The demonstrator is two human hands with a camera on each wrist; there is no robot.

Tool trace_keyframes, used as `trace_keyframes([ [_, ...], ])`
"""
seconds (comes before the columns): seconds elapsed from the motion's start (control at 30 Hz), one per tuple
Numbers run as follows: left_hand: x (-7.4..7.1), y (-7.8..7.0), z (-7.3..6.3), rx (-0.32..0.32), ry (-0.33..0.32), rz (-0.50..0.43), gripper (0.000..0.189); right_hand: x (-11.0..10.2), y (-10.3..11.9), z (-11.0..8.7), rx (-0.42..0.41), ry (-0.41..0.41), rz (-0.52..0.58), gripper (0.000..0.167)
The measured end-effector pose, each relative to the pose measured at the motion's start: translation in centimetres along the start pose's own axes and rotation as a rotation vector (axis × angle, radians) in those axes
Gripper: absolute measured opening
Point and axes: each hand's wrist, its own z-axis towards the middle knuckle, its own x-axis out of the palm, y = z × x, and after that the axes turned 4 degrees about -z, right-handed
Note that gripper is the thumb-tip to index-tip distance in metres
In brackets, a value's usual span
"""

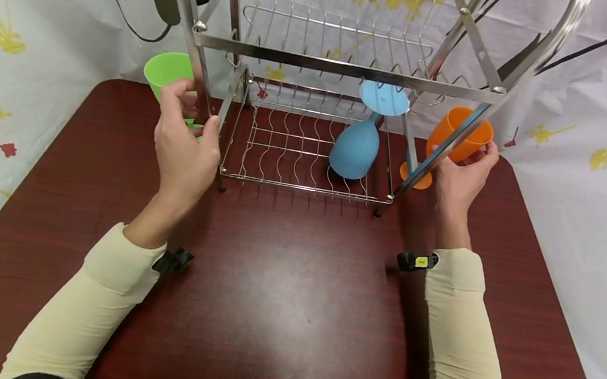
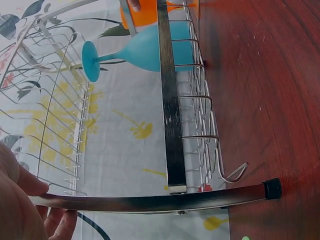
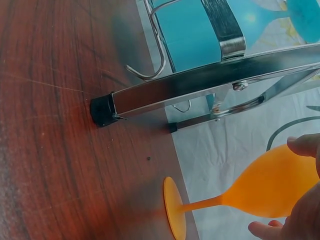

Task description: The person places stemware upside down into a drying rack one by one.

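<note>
A two-tier metal dish rack [image 1: 342, 68] stands at the back of the table. With thumb and curled fingers on either side, my left hand [image 1: 187, 148] pinches its left upright. Just behind that hand is a green plastic goblet [image 1: 167, 69], partly covered by the fingers. My right hand [image 1: 463, 183] holds an orange goblet [image 3: 270, 185] round its bowl, beside the rack's right leg [image 3: 165, 92]; the goblet is upright, its foot [image 3: 174, 210] low by the table. Upside down on the lower tier rests a blue goblet [image 1: 355, 149].
Dark red-brown wood makes up the table [image 1: 281, 309]. A white sheet [image 1: 45, 24] with yellow and red flower prints hangs behind and at both sides. The rack's upper wire tier [image 1: 346, 29] overhangs the lower wire tier [image 1: 282, 181], whose front edge faces me.
</note>
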Motion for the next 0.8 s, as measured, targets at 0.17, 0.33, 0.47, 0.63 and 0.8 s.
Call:
trace_keyframes([
  [0.17,-0.1,0.2,0.0,0.01,-0.002,0.002,0.041,0.0,0.1,0.2,0.009,0.011,-0.004,0.087],
  [0.33,0.0,0.3,-0.1,0.025,-0.007,0.014,0.04,0.0,0.0,0.5,0.015,0.026,-0.005,0.088],
  [0.47,0.0,0.4,-0.2,0.031,-0.006,0.014,0.04,-0.1,-0.1,0.7,0.026,0.016,-0.015,0.088],
  [0.63,0.1,0.4,-0.2,0.04,-0.01,0.023,0.039,0.0,-0.4,0.9,0.032,-0.001,-0.021,0.085],
  [0.8,0.1,0.4,-0.2,0.044,-0.016,0.036,0.039,0.1,-0.4,1.1,0.029,0.0,-0.017,0.085],
])
